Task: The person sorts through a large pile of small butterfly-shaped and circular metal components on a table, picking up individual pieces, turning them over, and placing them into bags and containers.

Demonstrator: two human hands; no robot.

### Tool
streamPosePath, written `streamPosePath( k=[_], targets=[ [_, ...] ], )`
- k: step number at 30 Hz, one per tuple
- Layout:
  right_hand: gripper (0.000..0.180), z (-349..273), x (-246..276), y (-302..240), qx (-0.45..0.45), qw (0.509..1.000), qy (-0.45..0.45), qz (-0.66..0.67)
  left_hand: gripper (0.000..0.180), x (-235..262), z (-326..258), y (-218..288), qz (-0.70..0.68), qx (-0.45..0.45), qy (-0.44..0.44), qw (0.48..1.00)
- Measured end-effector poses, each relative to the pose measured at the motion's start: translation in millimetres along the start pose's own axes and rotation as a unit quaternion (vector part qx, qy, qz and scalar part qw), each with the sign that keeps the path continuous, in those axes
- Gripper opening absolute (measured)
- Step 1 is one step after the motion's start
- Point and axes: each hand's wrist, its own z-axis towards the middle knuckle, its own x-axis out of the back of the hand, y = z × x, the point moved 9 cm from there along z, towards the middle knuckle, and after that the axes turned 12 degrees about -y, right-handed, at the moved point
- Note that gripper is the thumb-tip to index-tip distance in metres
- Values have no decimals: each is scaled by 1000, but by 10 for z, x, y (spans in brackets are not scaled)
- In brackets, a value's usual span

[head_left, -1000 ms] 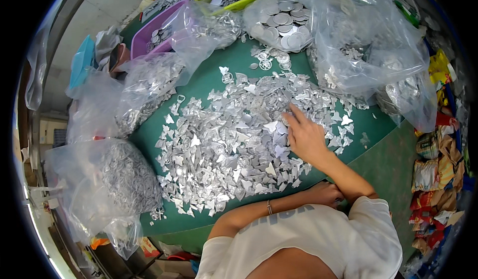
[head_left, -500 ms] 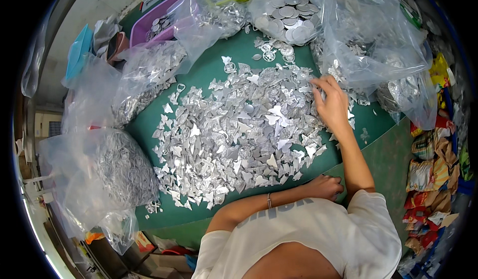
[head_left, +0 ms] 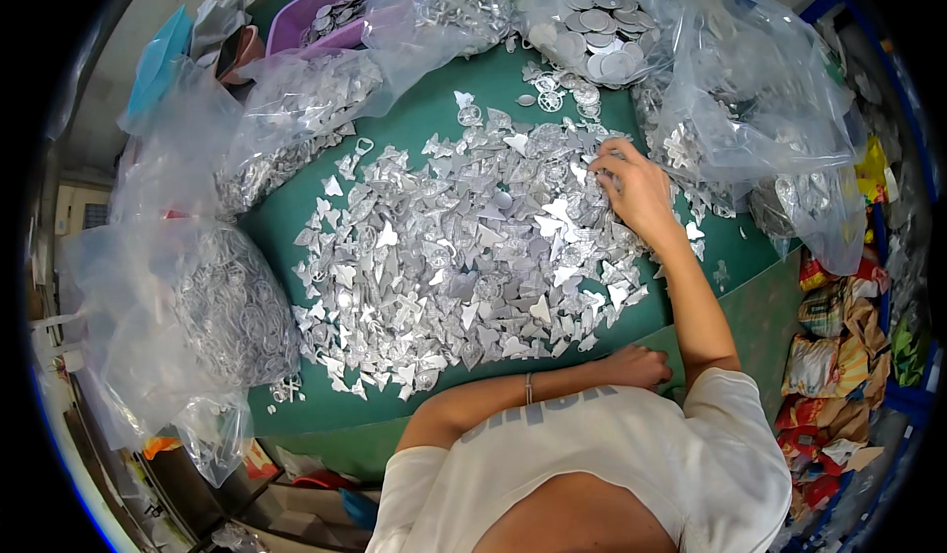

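Observation:
A broad heap of small silver metal charms, many of them flat and pointed, lies spread on a green tabletop. At the heap's upper right edge is my right hand. Its fingers and thumb are bent down among the pieces, with the tips close together; whatever they pinch is too small to make out. My left forearm lies along the front edge of the table. Past the heap's lower right, my left hand rests there, curled into a fist, with no object showing in it.
Clear plastic bags of metal parts ring the heap, including a bag of wiry pieces at left and a bag of round discs at the back. A purple bin stands behind. Crumpled coloured packets lie at right.
My right hand has shifted slightly left, its fingers curling closer over the pieces. My left fist stays at the table edge. The whole view has moved a little.

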Motion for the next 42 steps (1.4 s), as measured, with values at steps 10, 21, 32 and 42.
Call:
streamPosePath(
  k=[10,21,32,42],
  targets=[
    [21,-97,-44,-165,2,996,-88,-8,15,9,-12,11,-2,-13,17,1000],
    [15,-387,674,-400,109,983,144,7,17,47,-21,40,25,22,-32,999],
    [16,-826,2267,-609,-54,880,417,-219,19,7,1,9,27,38,-49,998],
    [17,-411,359,-565,39,909,-187,369,18,-6,-8,-22,18,31,-42,998]
  ],
)
